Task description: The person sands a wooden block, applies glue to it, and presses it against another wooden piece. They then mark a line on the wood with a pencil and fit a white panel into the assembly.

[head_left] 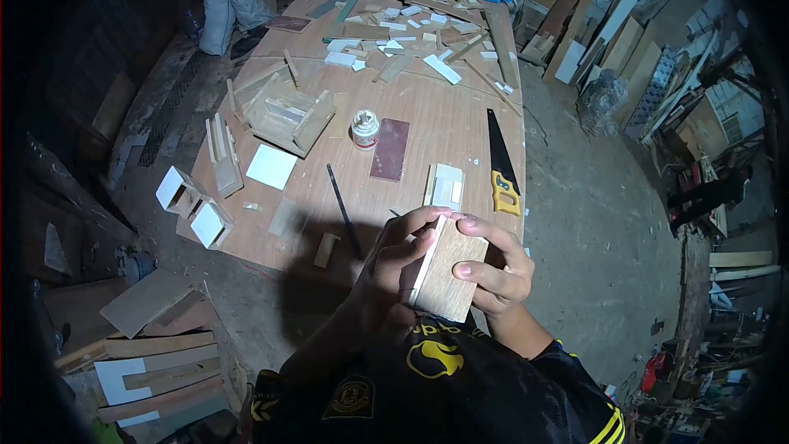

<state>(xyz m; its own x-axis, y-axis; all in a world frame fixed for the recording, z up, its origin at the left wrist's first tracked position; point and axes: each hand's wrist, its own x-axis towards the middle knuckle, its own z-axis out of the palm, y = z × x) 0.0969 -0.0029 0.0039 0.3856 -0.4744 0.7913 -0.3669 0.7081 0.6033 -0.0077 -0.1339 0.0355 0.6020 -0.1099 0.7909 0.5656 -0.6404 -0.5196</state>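
Close to my chest, both hands grip a small wooden block-shaped piece [450, 273] with a pale edge. My left hand [400, 256] wraps its left side, partly in shadow. On the right, the fingers of my right hand [499, 267] press against its top and face. Just beyond the hands lies a white-topped wooden piece [446, 187] on the wooden table [329, 82]. An open jar [365, 129] stands farther off beside a dark red rectangular board [389, 150]. A thin dark rod [339, 200] and a small wood piece [326, 250] lie to the left.
A handsaw [503, 173] with a yellow handle rests near the table's right edge. Wooden box-like assemblies [289, 119] and a white square [271, 166] are at left. Scattered offcuts [411, 33] cover the far end. Boards [164, 370] lie on the floor at lower left.
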